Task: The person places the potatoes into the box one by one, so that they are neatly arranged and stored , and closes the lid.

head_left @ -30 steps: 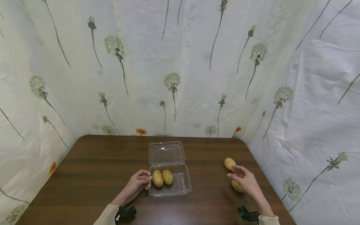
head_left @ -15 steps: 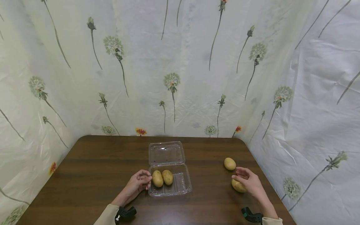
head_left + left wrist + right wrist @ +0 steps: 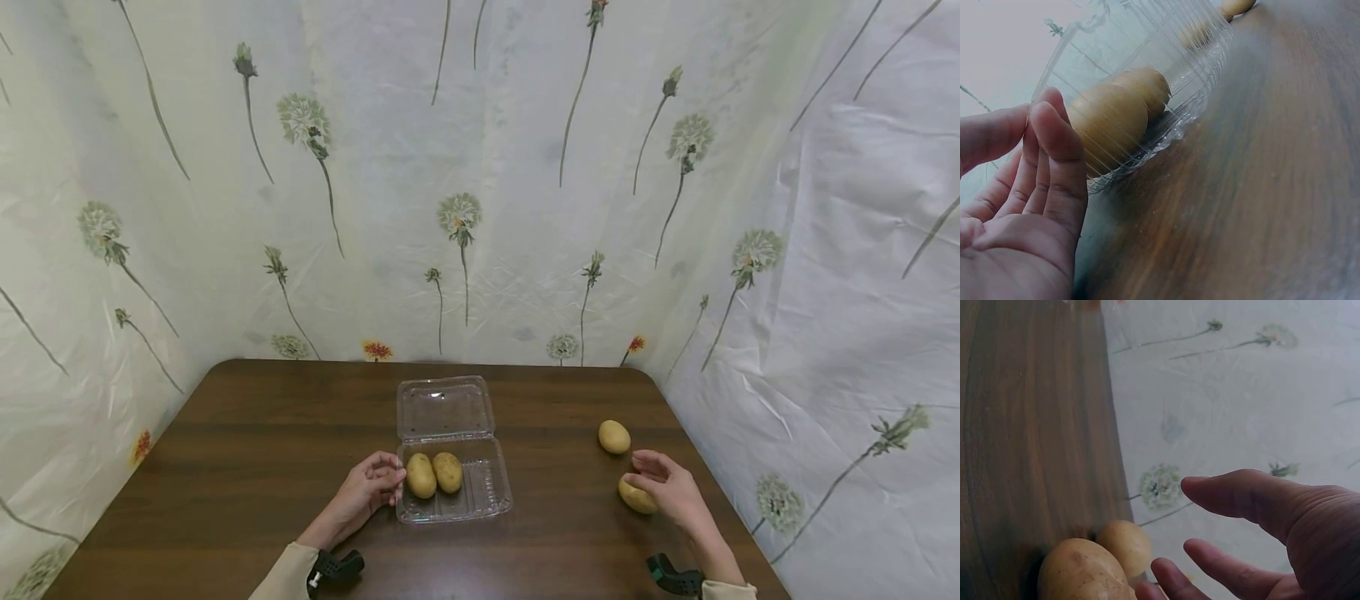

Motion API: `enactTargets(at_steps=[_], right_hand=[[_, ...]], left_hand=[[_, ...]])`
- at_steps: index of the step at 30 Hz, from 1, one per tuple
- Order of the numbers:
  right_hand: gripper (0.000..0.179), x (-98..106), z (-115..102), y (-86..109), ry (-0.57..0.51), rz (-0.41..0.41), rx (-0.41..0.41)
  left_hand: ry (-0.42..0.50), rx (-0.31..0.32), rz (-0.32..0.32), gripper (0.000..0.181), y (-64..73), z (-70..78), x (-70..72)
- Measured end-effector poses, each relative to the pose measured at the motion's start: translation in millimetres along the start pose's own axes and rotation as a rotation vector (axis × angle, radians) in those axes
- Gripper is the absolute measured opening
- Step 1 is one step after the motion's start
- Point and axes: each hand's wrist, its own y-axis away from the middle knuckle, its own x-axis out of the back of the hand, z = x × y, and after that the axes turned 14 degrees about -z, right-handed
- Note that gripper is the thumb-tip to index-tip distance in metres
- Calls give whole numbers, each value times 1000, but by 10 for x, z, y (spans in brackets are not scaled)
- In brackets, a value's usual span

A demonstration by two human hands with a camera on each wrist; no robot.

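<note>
A clear plastic clamshell container (image 3: 486, 492) lies with its lid (image 3: 446, 408) folded back. Two potatoes (image 3: 421, 477) sit side by side in its left part. My left hand (image 3: 365, 487) pinches the container's left rim between thumb and fingers; in the left wrist view the ribbed wall (image 3: 1179, 119) shows tilted beside the fingertips. At the right, my right hand (image 3: 671, 487) hovers over a potato (image 3: 636, 497), partly covering it. In the right wrist view the thumb and fingers stand apart with nothing between them. Another potato (image 3: 614, 437) lies just behind.
The dark wooden table (image 3: 300, 417) has a rounded far edge. A pale flower-printed curtain (image 3: 510, 208) hangs behind it and along both sides. Black camera mounts (image 3: 335, 568) sit on both wrists.
My right hand has drawn back slightly toward the right and toward me, uncovering more of both loose potatoes. The left hand and the container have stayed in place.
</note>
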Motion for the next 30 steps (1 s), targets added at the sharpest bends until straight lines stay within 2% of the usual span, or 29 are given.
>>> enactTargets(at_steps=[4, 10, 25, 30], right_hand=[[73, 8, 44, 8, 3, -8, -6], [63, 19, 90, -2, 11, -3, -5], [48, 18, 274, -83, 70, 65, 16], [48, 22, 321, -99, 67, 72, -1]], left_hand=[[4, 2, -3, 15, 1, 2, 1], [5, -2, -7, 17, -6, 4, 6], [6, -5, -12, 14, 5, 4, 0], [5, -7, -13, 15, -1, 1, 3]])
